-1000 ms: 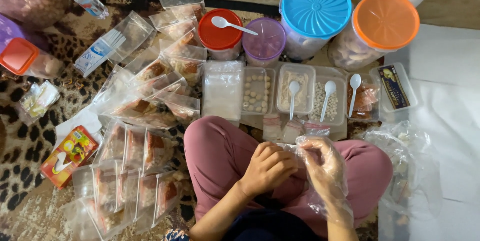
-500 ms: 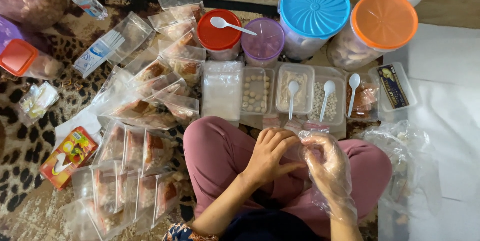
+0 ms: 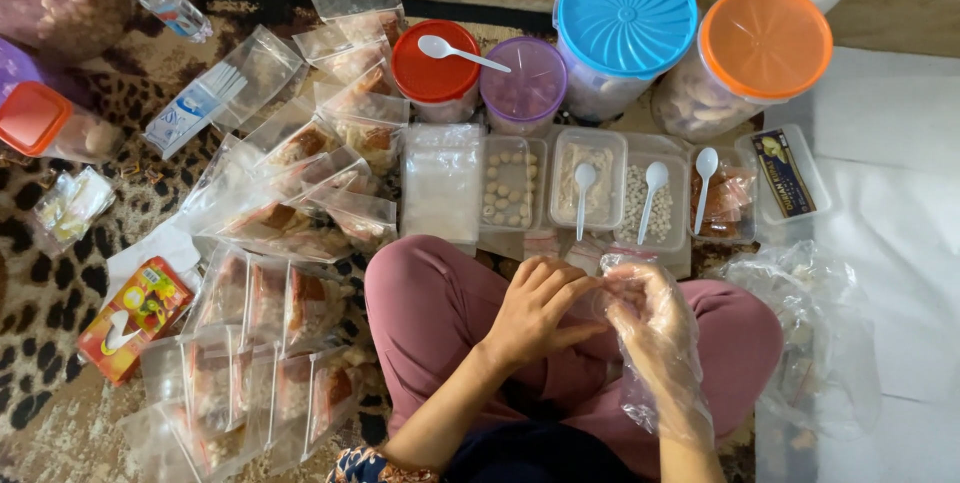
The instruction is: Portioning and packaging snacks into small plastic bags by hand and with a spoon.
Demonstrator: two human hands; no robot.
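Here, seen from above, a person sits cross-legged on the floor in pink trousers (image 3: 440, 313), both hands meeting over the lap. The bare left hand (image 3: 540, 308) has its fingers (image 3: 572, 283) curled and pinching the edge of a thin clear plastic glove (image 3: 655, 343) that covers the right hand (image 3: 650, 318); the right hand's fingers are half bent inside the loose film and touch the left fingertips, so both hands grasp the glove rather than any food. Just beyond the knees runs a row of small clear trays (image 3: 588, 178), three of them with white plastic spoons (image 3: 583, 188) lying in them, and a flat stack of empty clear bags (image 3: 441, 181) at the row's left end. To the left, many filled and sealed clear snack bags (image 3: 290, 233) spread over a leopard-print rug (image 3: 40, 273), with a red and orange packet (image 3: 133, 318) near them. To the right lies a crumpled clear plastic bag (image 3: 810, 343) on a white sheet (image 3: 890, 193). Farthest away stand lidded tubs: red (image 3: 434, 68) with a spoon on top, purple (image 3: 523, 83), large blue (image 3: 625, 18) and orange (image 3: 765, 43), by a wall.
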